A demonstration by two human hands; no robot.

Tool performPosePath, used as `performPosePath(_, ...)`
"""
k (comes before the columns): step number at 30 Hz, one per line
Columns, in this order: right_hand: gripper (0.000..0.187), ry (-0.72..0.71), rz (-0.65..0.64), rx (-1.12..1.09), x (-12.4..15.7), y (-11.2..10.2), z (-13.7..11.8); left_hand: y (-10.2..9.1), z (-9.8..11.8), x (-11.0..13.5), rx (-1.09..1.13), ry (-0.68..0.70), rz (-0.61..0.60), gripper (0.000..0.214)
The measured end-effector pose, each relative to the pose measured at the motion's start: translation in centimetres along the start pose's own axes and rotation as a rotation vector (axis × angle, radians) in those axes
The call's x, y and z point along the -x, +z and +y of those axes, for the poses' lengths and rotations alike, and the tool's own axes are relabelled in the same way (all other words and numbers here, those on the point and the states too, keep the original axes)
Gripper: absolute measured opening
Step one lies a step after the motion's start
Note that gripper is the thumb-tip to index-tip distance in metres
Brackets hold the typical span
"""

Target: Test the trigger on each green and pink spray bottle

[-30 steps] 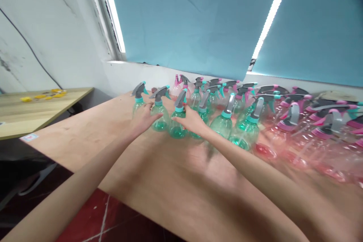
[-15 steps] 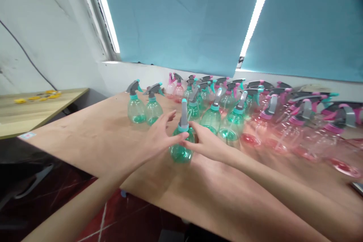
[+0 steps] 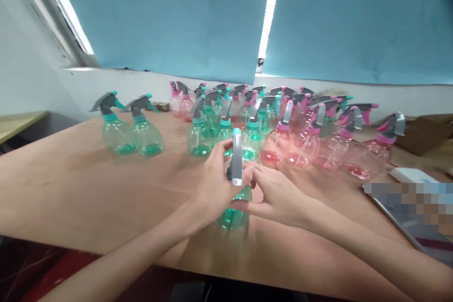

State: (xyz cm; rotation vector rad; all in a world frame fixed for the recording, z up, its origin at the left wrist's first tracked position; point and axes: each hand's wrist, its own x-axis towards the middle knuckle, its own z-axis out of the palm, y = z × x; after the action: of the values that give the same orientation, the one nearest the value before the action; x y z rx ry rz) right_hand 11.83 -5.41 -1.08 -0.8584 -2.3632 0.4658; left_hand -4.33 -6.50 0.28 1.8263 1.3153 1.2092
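A clear green spray bottle [image 3: 232,218] with a grey trigger head and turquoise collar is upright in front of me, near the table's front edge. My left hand [image 3: 216,189] is closed around its neck, the thumb reaching across just below the grey head. On the right side of the bottle, my right hand [image 3: 279,194] grips it, fingers close to the neck and thumb across the body. The hands cover much of the collar and upper body. Just behind stand more green spray bottles [image 3: 199,138], partly hidden by my hands.
Two green spray bottles [image 3: 147,137] stand apart at the left. Pink spray bottles [image 3: 300,144] fill the right, with mixed rows behind them near the wall. At the right lie a dark flat device [image 3: 392,217], partly pixelated, and a white box [image 3: 412,175]. A brown carton [image 3: 419,134] stands behind.
My view has swung right, bringing the flat device and carton into sight. My hands have closed in on the bottle, the left now wrapped at its neck.
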Motion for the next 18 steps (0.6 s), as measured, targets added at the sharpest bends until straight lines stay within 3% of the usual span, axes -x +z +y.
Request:
performPosePath(5, 0.045, 0.037, -0.001, 0.016, 2.5, -2.5, 3.3, 2.1, -0.2, -1.4, 0.091, 0.189, -0.120, 0.034)
performPosePath(8, 0.032, 0.128, 0.043, -0.011, 4.2, -3.1, 6.2, 3.3, -0.6, -2.5, 0.133, 0.267, -0.183, 0.034)
performPosePath(14, 0.026, 0.225, -0.042, 0.076, 6.5, -1.9, 9.5, 5.5, -1.0, -4.8, 0.157, 0.327, -0.249, 0.042)
performPosePath(18, 0.026, 0.185, -0.058, 0.095, 6.8, -0.6, 10.3, 6.1, -0.7, -5.8, 0.135, 0.313, -0.302, 0.039)
